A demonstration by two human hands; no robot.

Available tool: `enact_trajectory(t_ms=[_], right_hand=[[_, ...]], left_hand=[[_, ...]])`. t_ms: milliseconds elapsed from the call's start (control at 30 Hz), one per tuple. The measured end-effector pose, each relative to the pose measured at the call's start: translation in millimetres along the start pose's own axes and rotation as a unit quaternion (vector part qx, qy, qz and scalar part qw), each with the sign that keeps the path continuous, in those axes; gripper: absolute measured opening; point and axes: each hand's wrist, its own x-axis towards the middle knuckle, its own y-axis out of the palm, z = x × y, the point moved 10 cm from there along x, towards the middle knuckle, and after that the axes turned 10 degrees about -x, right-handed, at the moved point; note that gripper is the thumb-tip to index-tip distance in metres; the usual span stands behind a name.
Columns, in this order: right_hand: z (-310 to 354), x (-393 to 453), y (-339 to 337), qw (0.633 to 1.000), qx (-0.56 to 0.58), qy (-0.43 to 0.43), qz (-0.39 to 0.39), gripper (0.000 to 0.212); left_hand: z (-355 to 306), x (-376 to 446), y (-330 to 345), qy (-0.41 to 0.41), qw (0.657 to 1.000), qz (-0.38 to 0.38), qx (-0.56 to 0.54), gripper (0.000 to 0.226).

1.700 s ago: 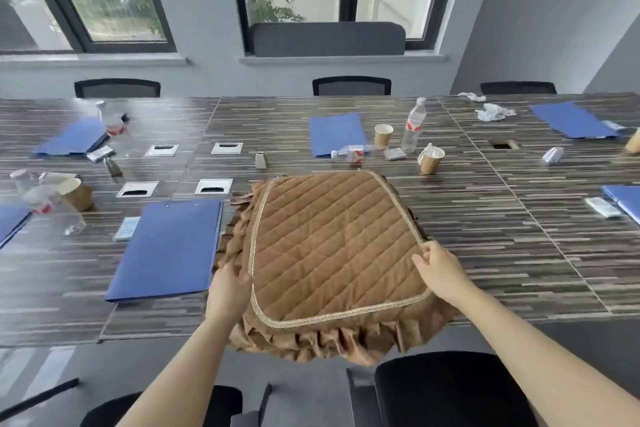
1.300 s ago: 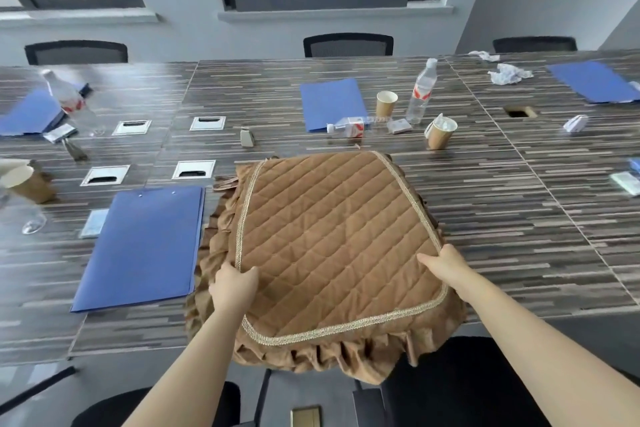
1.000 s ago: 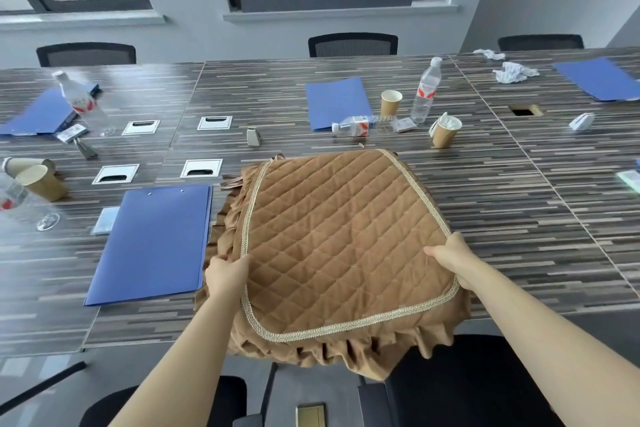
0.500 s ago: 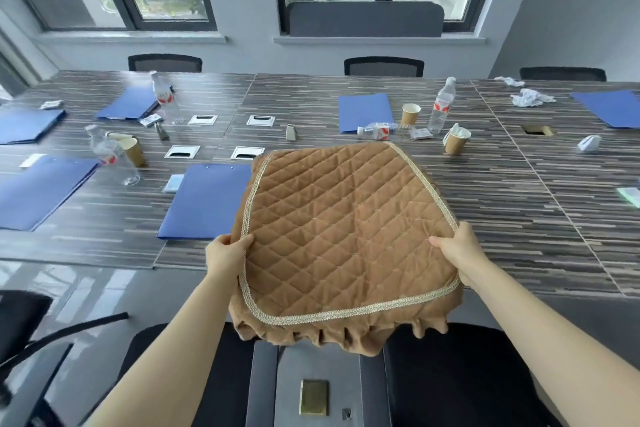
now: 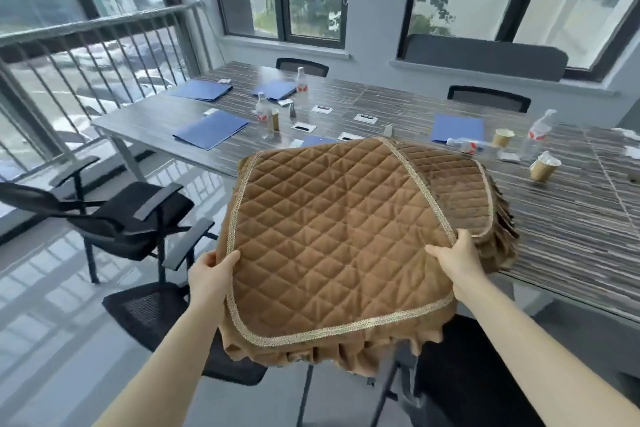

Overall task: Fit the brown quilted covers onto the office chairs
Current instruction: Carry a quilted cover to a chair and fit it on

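I hold a brown quilted cover (image 5: 332,239) with gold trim and a ruffled skirt up in the air, level with the table edge. My left hand (image 5: 211,274) grips its left edge and my right hand (image 5: 453,258) grips its right edge. More brown covers (image 5: 474,198) lie stacked on the table just behind it. Black mesh office chairs stand below: one (image 5: 145,315) under my left arm, one (image 5: 471,374) under my right arm, and a reclined one (image 5: 114,218) further left.
The long striped table (image 5: 571,218) carries blue folders (image 5: 211,130), water bottles (image 5: 536,133) and paper cups (image 5: 542,166). Chairs stand along its far side under the windows. A railing (image 5: 86,55) and glass wall close off the left. Grey tiled floor (image 5: 52,322) lies to the lower left.
I lifted the top cover off the stack and carried it left, away from the table edge. My view turned left, bringing the left chairs and the railing into sight. Both hands kept their grip.
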Motion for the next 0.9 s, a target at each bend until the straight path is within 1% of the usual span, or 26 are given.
enact_trajectory(t_ms=[133, 200, 300, 367, 533, 600, 633, 667, 767, 900], right_hand=[[27, -43, 54, 0.998, 0.005, -0.031, 0.059, 0.055], [47, -63, 91, 0.994, -0.013, -0.063, 0.088, 0.053], [78, -88, 149, 0.987, -0.036, -0.106, 0.116, 0.061], [104, -117, 188, 0.981, -0.039, -0.135, 0.135, 0.054], [158, -194, 288, 0.959, -0.055, -0.201, 0.192, 0.04], [185, -230, 334, 0.945, -0.058, -0.231, 0.222, 0.036], [198, -245, 354, 0.938, -0.064, -0.244, 0.236, 0.034], [215, -267, 392, 0.934, -0.06, -0.252, 0.248, 0.034], [244, -295, 433, 0.928, -0.044, -0.263, 0.259, 0.031], [281, -336, 495, 0.916, -0.033, -0.292, 0.272, 0.033]], left_hand=[[-4, -28, -97, 0.016, 0.997, -0.075, -0.013, 0.028], [-2, -34, -151, 0.014, 0.993, -0.111, -0.027, 0.032], [-3, -42, -219, 0.015, 0.985, -0.163, -0.053, 0.036], [2, -45, -267, 0.009, 0.977, -0.202, -0.068, 0.04], [23, -42, -379, -0.018, 0.962, -0.257, -0.088, 0.028], [32, -34, -428, -0.044, 0.955, -0.279, -0.086, 0.023], [39, -31, -448, -0.064, 0.95, -0.291, -0.095, 0.025], [43, -18, -484, -0.08, 0.947, -0.293, -0.105, 0.029], [45, 0, -517, -0.104, 0.95, -0.275, -0.106, 0.033], [41, 28, -581, -0.109, 0.947, -0.283, -0.106, 0.034]])
